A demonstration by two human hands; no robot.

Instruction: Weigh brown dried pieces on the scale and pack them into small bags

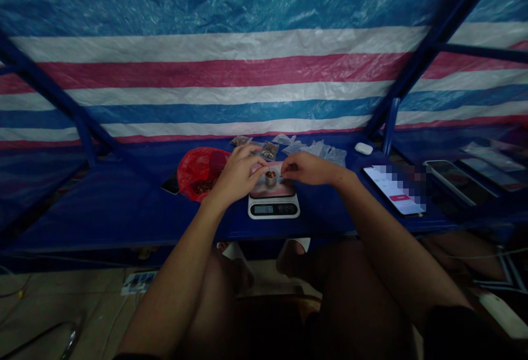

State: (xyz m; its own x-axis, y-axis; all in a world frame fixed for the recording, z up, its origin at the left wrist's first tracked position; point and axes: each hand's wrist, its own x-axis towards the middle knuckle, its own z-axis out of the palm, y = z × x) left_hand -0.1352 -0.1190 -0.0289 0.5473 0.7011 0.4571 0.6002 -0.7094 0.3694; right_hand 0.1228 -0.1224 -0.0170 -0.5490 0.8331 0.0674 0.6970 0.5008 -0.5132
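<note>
A small metal cup (270, 180) holding brown bits stands on a kitchen scale (274, 209) with a lit display. My left hand (241, 172) hovers at the cup's left side, thumb and fingers stretched out and apart. On the other side, my right hand (307, 168) has its fingertips pinched together close to the cup; whatever they hold is too small to make out. Left of the scale lies an opened red plastic bag (192, 170) with dark brown pieces inside, partly behind my left wrist. Just beyond my hands is a clear pouch (270, 151) filled with brown bits.
Another filled pouch (240, 140) and several flat clear bags (319, 148) lie at the back of the blue table (115, 200). To the right are a white rounded case (363, 148), a lit phone (391, 189) and another phone (457, 181). Blue metal posts (390, 126) frame a striped tarp (247, 68).
</note>
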